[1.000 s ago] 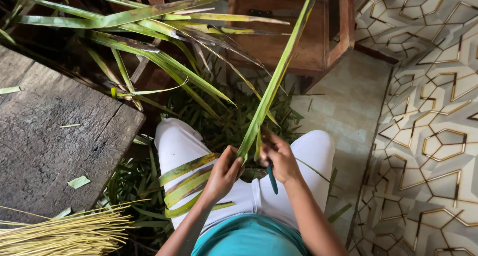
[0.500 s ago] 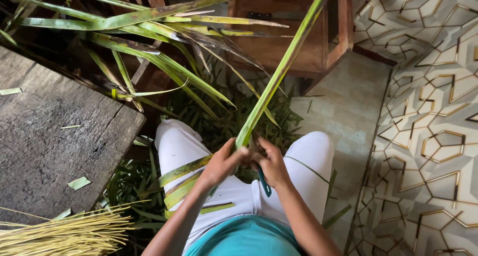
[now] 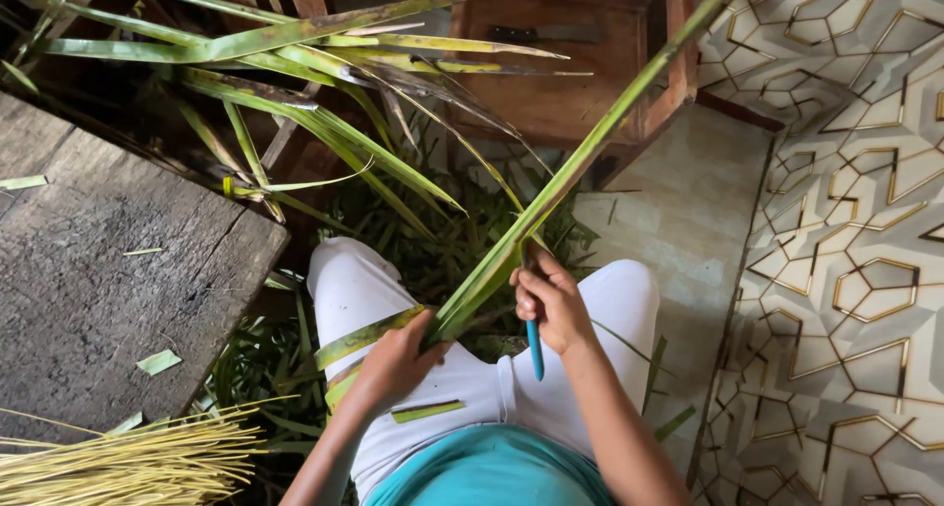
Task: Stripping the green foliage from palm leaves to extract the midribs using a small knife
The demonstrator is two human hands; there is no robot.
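A glossy, smooth green palm leaf, yellowed along its edges, is held over white cloth trousers. The knife handle looks like smooth blue plastic. Beside them: a rough, weathered grey wooden board, matt straw-yellow leaf ribs, a reddish wooden stool, and satin-finish patterned floor tiles.

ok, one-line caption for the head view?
Left hand grips a long green leaf while right hand, holding a blue-handled tool, works its edge.
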